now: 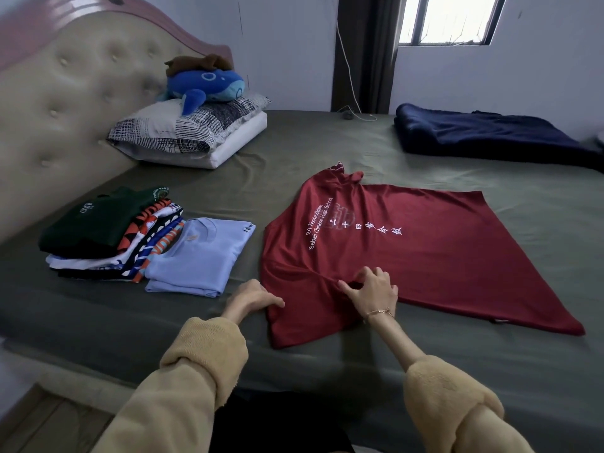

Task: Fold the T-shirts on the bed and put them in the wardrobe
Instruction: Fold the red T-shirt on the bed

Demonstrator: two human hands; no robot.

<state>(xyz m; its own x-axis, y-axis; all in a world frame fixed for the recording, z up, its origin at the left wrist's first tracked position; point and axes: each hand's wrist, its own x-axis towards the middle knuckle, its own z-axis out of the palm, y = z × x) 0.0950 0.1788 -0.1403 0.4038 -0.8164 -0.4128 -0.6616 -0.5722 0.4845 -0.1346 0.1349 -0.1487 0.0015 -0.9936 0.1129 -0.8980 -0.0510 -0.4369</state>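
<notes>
A dark red T-shirt (425,256) with white lettering lies spread flat on the olive bed sheet (294,148), collar toward the headboard. My left hand (253,297) grips the edge of its near sleeve with curled fingers. My right hand (372,289) pinches a fold of the red cloth where that sleeve joins the body. To the left lies a folded light blue T-shirt (199,256). Beside it sits a stack of several folded T-shirts (108,237) with a dark green one on top. No wardrobe is in view.
Two pillows (189,135) with a blue plush whale (206,85) on top lie against the padded headboard (65,103). A folded navy blanket (490,135) lies at the far right. A white cable (349,80) hangs by the dark curtain. The bed's near edge runs below my arms.
</notes>
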